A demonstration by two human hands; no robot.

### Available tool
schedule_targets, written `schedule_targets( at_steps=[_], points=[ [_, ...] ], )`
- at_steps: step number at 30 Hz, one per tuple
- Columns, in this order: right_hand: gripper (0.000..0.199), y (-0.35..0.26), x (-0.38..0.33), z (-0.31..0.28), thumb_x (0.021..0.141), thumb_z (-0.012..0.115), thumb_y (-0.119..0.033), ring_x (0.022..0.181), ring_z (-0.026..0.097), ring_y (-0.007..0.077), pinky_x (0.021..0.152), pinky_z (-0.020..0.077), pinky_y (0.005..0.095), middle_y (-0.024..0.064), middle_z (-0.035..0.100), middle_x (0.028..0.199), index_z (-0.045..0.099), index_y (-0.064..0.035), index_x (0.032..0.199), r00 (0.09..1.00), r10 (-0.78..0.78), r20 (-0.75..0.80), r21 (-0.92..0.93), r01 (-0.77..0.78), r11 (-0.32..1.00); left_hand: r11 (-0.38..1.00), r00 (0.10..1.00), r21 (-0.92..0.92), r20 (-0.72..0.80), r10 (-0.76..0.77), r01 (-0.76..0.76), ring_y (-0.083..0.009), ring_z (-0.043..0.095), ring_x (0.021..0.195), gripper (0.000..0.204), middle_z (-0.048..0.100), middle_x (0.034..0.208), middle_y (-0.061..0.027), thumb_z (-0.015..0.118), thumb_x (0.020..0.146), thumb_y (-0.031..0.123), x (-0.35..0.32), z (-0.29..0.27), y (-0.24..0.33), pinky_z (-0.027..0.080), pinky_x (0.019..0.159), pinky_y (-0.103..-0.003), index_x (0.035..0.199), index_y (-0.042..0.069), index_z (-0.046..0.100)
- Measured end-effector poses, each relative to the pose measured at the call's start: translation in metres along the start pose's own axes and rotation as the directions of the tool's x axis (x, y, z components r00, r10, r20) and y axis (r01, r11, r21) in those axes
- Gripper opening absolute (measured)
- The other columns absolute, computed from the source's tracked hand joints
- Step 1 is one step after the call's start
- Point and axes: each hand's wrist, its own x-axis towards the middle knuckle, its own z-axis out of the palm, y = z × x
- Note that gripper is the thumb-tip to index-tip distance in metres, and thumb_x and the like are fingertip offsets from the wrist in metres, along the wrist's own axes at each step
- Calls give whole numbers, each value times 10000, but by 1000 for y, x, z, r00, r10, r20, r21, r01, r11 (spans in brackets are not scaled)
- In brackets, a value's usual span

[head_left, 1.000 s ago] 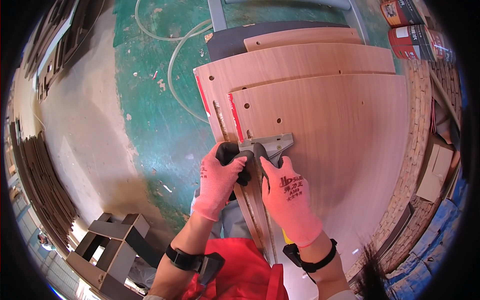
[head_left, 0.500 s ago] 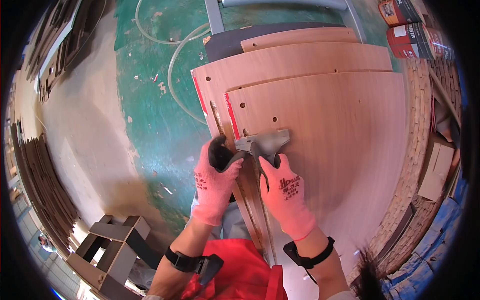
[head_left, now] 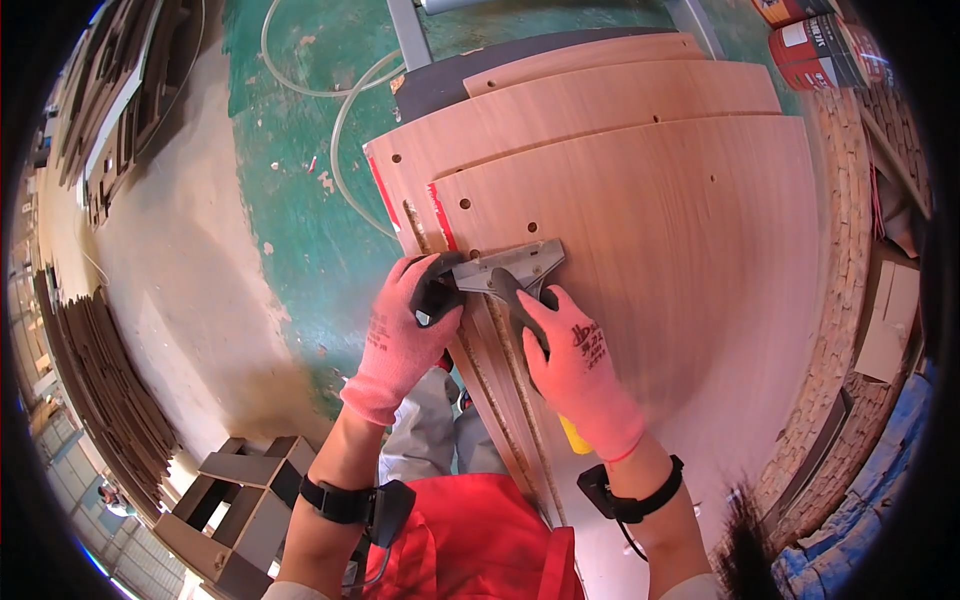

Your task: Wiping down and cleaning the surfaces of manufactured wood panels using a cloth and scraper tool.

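Both my hands wear pink gloves. A grey metal scraper [head_left: 508, 269] with a wide flat blade lies against the left edge of the top wood-grain panel [head_left: 680, 260]. My right hand [head_left: 575, 365] grips its dark handle, which ends in yellow near my wrist. My left hand [head_left: 408, 325] presses on the blade's left end at the panel's edge, by a strip of red edge banding [head_left: 441, 215]. The panel lies on a stack of similar boards with drilled holes.
A green floor [head_left: 300, 190] with a pale hose [head_left: 340, 110] lies left of the stack. Dark board stacks [head_left: 95, 380] line the far left. A grey stool frame [head_left: 235, 500] stands at the lower left. Red cans [head_left: 815, 45] sit at the upper right, cardboard [head_left: 890, 320] at the right.
Both hands and the scraper have slid a little forward along the panel's left edge, away from my body. The grip is unchanged.
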Motion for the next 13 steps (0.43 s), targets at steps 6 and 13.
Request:
schedule_targets(
  at_steps=[6, 13],
  points=[
    [370, 4, 6, -17, 778, 576, -63, 884, 562, 395, 733, 480, 411, 249, 519, 1072, 533, -31, 1145, 995, 44, -89, 126, -32, 992, 996, 999, 89, -35, 22, -19, -263, 584, 880, 473, 541, 980, -126, 700, 661, 34, -2, 0, -2, 474, 779, -316, 1105, 37, 534],
    [395, 29, -8, -20, 758, 595, -57, 903, 555, 404, 759, 480, 410, 230, 514, 1102, 528, -23, 1146, 987, 74, -145, 94, -61, 994, 934, 996, 358, 84, -43, 10, -203, 602, 850, 494, 572, 966, -111, 746, 625, 43, 23, -5, 4, 484, 766, -306, 1077, 62, 547]
  ],
)
